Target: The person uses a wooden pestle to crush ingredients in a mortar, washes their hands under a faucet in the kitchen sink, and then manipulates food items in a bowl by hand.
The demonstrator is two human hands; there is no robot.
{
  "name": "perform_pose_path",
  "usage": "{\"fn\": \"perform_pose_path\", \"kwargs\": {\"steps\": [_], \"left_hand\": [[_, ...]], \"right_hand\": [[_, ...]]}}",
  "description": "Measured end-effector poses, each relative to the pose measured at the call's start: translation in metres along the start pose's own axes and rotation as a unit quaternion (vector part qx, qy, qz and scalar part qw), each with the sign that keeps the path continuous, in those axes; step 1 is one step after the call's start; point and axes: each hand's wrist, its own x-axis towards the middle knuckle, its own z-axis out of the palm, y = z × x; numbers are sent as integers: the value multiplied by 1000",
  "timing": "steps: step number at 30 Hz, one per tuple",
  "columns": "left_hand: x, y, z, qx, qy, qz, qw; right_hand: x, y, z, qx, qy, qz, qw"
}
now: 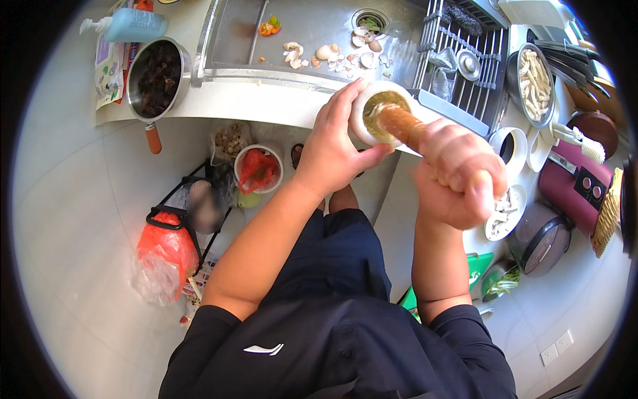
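Note:
A white mortar [358, 117] stands at the front edge of the counter, before the sink. My left hand [336, 137] is wrapped around its near left side, thumb along the front and fingers along the back. In my right hand [461, 169] is a brown wooden pestle [398, 122], gripped in a fist around its upper end. The pestle tilts down to the left, its lower end inside the mortar. Pale, mashed bits cling to the mortar's inner wall and the pestle; the bottom of the bowl is mostly hidden.
The steel sink [309, 25] holds eggshells [328, 52] and pepper scraps [269, 26]. Right of it is a drying rack [468, 95], then a bowl of pale strips [536, 85]. A saucepan [185, 75] overhangs the counter's left edge. Below sit a white bucket [276, 182] and a red bag [167, 244].

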Motion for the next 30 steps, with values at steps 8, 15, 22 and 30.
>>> {"fn": "perform_pose_path", "kwargs": {"steps": [8, 15, 22, 30], "left_hand": [[0, 3, 0, 11, 1, -1, 1000], [-1, 4, 0, 7, -4, -11, 1000], [0, 0, 0, -2, 0, -3, 1000], [-2, 2, -2, 11, -4, -9, 1000]], "right_hand": [[-4, 19, 3, -69, -10, 24, 997], [-1, 34, -5, -34, -27, -8, 999], [26, -8, -1, -23, -56, 36, 998], [25, -1, 4, -17, -32, 82, 996]]}}
